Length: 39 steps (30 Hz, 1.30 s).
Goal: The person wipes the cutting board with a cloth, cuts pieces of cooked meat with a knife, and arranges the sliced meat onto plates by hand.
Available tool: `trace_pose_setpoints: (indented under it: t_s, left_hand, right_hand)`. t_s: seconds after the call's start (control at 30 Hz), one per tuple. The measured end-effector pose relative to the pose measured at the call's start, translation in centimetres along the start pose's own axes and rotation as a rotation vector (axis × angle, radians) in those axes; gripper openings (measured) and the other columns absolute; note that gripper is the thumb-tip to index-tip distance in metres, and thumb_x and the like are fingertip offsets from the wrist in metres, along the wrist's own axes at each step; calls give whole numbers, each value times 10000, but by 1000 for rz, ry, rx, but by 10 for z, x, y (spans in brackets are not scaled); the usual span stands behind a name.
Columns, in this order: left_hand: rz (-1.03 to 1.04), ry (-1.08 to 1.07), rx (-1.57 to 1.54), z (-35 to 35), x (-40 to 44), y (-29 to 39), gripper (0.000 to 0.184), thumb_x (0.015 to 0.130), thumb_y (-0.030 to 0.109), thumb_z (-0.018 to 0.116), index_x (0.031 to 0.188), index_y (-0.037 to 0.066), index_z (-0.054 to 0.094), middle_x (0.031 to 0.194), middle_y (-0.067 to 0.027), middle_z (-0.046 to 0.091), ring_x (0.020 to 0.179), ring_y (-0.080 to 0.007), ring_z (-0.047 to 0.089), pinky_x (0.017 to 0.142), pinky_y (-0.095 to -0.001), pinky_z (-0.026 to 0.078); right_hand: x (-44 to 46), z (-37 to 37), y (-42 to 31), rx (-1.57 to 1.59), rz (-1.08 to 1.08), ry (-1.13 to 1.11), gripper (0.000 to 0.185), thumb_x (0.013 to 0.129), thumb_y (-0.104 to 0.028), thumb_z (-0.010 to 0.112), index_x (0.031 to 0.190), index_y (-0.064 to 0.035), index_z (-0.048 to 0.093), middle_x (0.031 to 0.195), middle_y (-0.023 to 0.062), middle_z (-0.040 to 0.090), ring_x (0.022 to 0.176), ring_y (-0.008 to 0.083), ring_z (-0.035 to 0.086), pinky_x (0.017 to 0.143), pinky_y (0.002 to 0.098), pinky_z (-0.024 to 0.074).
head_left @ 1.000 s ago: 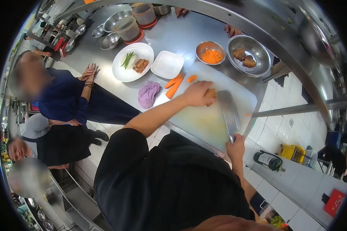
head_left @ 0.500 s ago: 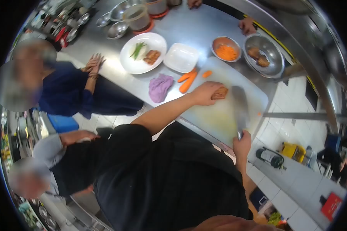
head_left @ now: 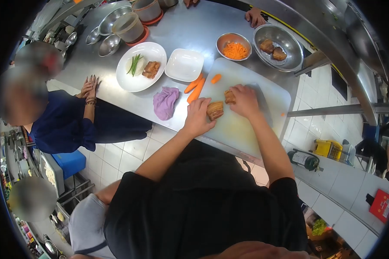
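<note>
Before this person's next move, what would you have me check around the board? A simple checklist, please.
1. Left hand on a meat piece: ok, fingers around it.
2. Right hand on the other piece: ok, fingers on it.
3. Pieces apart: ok, a gap shows between them.
4. Knife well away from the hands: not ok, its blade lies on the board right beside the right hand.
5. Knife handle free to grab: cannot tell, the right arm seems to hide it.
6. Other people's hands off the board: ok, those in view are away from it.
</note>
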<state>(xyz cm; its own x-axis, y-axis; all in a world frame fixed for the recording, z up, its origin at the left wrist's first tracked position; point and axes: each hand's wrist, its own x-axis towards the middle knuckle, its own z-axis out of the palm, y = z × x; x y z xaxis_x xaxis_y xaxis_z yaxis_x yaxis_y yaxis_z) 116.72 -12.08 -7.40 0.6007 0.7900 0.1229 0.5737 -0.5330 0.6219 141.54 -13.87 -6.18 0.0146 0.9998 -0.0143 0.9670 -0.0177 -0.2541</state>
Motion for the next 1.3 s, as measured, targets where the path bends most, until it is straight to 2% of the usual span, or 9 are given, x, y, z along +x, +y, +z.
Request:
trace_pose_setpoints:
  t_s: [0.07, 0.33, 0.77, 0.9, 0.93, 1.1, 1.17, 1.27, 1.3]
  left_hand:
    - [-17, 5, -20, 9, -3, -8, 764, 694, 202, 859, 1356, 29, 519, 1353, -184, 527, 1254, -393, 491, 1059, -500, 405]
    - [59, 38, -221, 25, 11, -16, 717, 709, 132, 869, 1328, 33, 521, 1209, -190, 604, 1126, -387, 571, 989, -450, 471]
    - [146, 20, -157, 40, 66, -21, 670, 707, 144, 859, 1289, 27, 547, 1215, -176, 625, 1133, -377, 589, 985, -453, 486]
    - [168, 21, -114, 36, 75, -16, 674, 712, 142, 851, 1296, 34, 532, 1227, -164, 616, 1142, -372, 576, 1003, -463, 469]
    - [162, 25, -110, 37, 74, -17, 674, 712, 142, 851, 1296, 34, 532, 1227, -164, 616, 1142, -372, 576, 1003, -463, 469]
    - [191, 83, -96, 45, 71, -21, 687, 700, 133, 845, 1301, 39, 525, 1234, -168, 612, 1158, -373, 568, 1021, -474, 445]
    - [180, 87, -107, 42, 69, -21, 679, 699, 131, 844, 1295, 40, 531, 1225, -165, 614, 1155, -373, 569, 1019, -475, 446]
    - [159, 101, -133, 40, 72, -17, 657, 703, 134, 843, 1279, 43, 541, 1207, -161, 616, 1150, -372, 571, 1012, -474, 447]
    - [141, 96, -142, 38, 69, -15, 644, 706, 139, 841, 1270, 44, 545, 1197, -159, 617, 1147, -371, 572, 1007, -473, 448]
  right_hand:
    - [5, -13, -5, 28, 18, -154, 629, 706, -204, 776, 1320, -140, 655, 1329, 58, 623, 1238, 295, 575, 1053, 461, 428]
    - [-16, -12, -44, 168, -302, -9, 605, 645, -215, 787, 1232, -109, 688, 1262, 80, 635, 1224, 298, 564, 1082, 458, 408]
    - [2, -19, 1, 167, -223, 147, 584, 665, -179, 799, 1233, -125, 671, 1234, 81, 641, 1236, 290, 562, 1105, 465, 391]
    - [30, -49, 93, 220, 277, 475, 361, 709, -135, 797, 1056, -126, 699, 1084, 107, 701, 1139, 326, 634, 1009, 471, 459]
    - [45, -61, 123, 80, 263, 639, 221, 786, -162, 755, 994, -96, 719, 966, 132, 733, 994, 359, 687, 920, 446, 530]
    - [138, -86, 217, -66, 393, 557, 390, 837, -338, 737, 1102, -52, 728, 1177, 188, 728, 1158, 394, 653, 1028, 470, 484]
    - [169, -61, 253, -75, 324, 317, 522, 841, -409, 736, 1250, -86, 708, 1339, 210, 663, 1292, 381, 589, 1112, 454, 430]
    - [191, -88, 195, -40, 322, 39, 687, 827, -460, 745, 1420, -140, 611, 1441, 214, 599, 1381, 379, 518, 1164, 442, 379]
    - [202, -78, 189, -243, 300, 198, 778, 805, -492, 740, 1493, -192, 533, 1428, 182, 622, 1379, 382, 524, 1154, 464, 388]
